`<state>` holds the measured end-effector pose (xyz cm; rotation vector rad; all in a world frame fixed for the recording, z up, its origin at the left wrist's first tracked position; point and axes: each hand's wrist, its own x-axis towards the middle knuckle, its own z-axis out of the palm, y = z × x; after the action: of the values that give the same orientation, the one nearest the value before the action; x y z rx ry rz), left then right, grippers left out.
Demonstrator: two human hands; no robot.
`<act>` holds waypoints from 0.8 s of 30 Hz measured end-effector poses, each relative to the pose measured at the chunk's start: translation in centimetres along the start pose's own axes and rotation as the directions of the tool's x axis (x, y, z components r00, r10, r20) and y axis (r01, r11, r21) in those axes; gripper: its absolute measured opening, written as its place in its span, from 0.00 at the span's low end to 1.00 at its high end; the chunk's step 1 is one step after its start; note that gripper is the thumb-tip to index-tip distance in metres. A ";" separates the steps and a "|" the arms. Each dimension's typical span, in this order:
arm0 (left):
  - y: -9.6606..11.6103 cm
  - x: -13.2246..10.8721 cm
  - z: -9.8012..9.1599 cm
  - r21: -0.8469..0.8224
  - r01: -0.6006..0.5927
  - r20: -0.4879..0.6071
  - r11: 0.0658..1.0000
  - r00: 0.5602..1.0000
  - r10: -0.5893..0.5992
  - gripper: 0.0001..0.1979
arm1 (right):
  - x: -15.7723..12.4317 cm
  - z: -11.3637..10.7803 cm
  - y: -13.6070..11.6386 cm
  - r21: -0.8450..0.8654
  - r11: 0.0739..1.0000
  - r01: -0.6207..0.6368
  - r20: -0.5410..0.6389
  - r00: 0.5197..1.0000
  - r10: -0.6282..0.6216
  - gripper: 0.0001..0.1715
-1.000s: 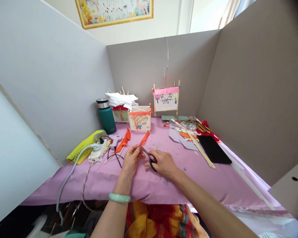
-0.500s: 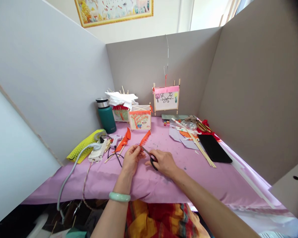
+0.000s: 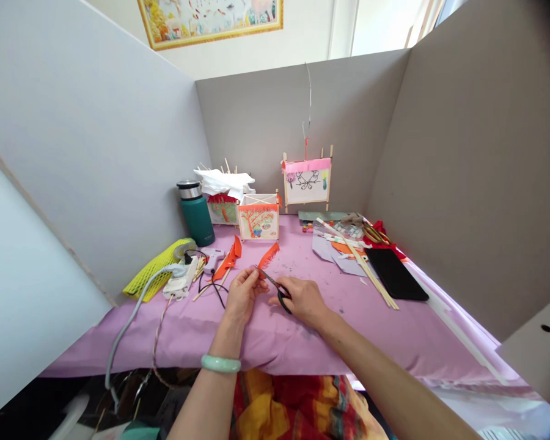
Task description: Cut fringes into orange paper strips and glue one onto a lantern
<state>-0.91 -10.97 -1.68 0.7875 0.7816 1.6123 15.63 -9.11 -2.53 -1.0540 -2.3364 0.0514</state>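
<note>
Between the fingers of my left hand point(image 3: 244, 294) is pinched an orange paper strip point(image 3: 269, 256), its edge cut into a fringe and its far end pointing away from me. My right hand point(image 3: 302, 299) grips black-handled scissors point(image 3: 282, 297), fingers wrapped round the handles. The blades meet the strip close to my left fingertips. Whether they are parted there is too small to tell. Just beyond stands a stick-framed paper lantern point(image 3: 259, 223) with a drawn tree and an orange fringe. More orange paper point(image 3: 230, 260) lies left of my left hand.
At left are a green bottle point(image 3: 196, 214), a glue gun point(image 3: 214, 259), a white power strip point(image 3: 182, 281) with cables and yellow netting point(image 3: 158, 269). Wooden sticks point(image 3: 364, 269) and a black phone point(image 3: 395, 274) lie at right. Another lantern point(image 3: 307, 183) hangs from a wire. Grey panels enclose the table.
The free end of the orange strip has shifted very slightly to the right and down. Both hands stay almost in the same place.
</note>
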 end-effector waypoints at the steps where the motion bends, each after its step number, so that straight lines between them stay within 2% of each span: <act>1: 0.0 0.0 0.0 -0.001 -0.002 -0.001 1.000 1.000 0.002 0.17 | 0.0 0.0 0.0 0.001 1.000 0.000 -0.001 1.000 0.000 0.18; 16: -0.1 -0.1 0.1 0.056 0.006 0.055 0.998 0.998 -0.009 0.14 | 0.0 0.0 -0.1 0.015 1.000 -0.009 -0.014 1.000 0.009 0.23; 24: -0.2 -0.1 0.1 0.073 0.011 0.061 0.997 0.998 -0.015 0.13 | 0.0 -0.2 -0.2 0.003 1.000 -0.007 0.002 1.000 0.007 0.20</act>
<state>-0.72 -11.01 -1.78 0.8781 0.8035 1.5481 15.58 -9.23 -2.32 -1.0612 -2.3339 0.0585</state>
